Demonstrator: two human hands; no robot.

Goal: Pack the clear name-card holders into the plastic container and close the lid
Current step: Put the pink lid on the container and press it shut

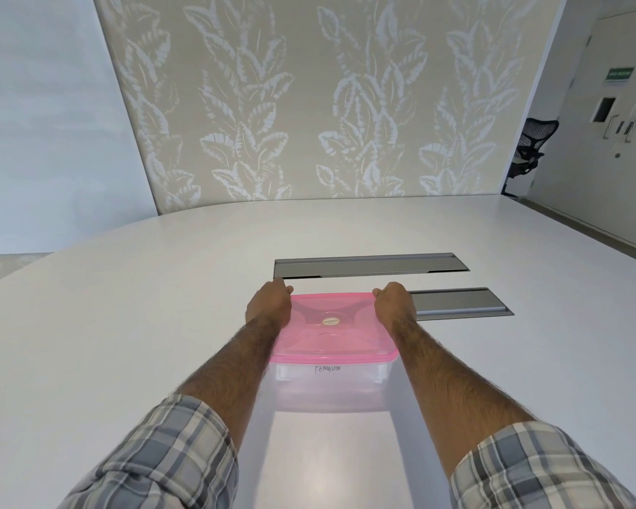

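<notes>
A clear plastic container (333, 383) with a handwritten label on its front wall stands on the white table (125, 325). Its pink translucent lid (335, 336) lies flat on top, with a round gold sticker in the middle. My left hand (268, 303) rests on the lid's far left corner, fingers curled down over the edge. My right hand (393, 301) sits the same way on the far right corner. Faint shapes show through the container wall, too unclear to name. No name-card holders lie outside the container.
Two grey metal cable hatches are set flush in the table: a long one (371, 264) just beyond my hands and a shorter one (459, 303) to the right. A black mesh office chair (529, 145) stands by the door at the far right.
</notes>
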